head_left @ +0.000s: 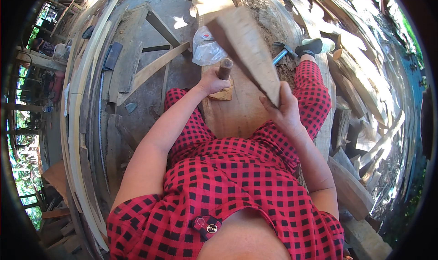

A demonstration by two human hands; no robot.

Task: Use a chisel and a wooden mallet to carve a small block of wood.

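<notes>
My left hand (212,80) is wrapped round an upright, round wooden tool handle (226,66), shaped like a chisel's. Its lower end is hidden by my fingers. Just beneath lies a small yellowish block of wood (222,95), resting on the wide wooden board (228,118) between my legs. My right hand (284,110) grips the narrow end of a thick wooden paddle (244,43). That paddle is raised at a slant, its broad end up and to the left, slightly blurred by motion. It is apart from the handle in this view.
A clear plastic bag (207,48) lies beyond my left hand. The blue-handled hammer (283,54) rests near my right foot (315,46). Split timber (360,77) is heaped on the right, and long strips (77,109) run along the left. A wooden frame (157,68) stands left of the board.
</notes>
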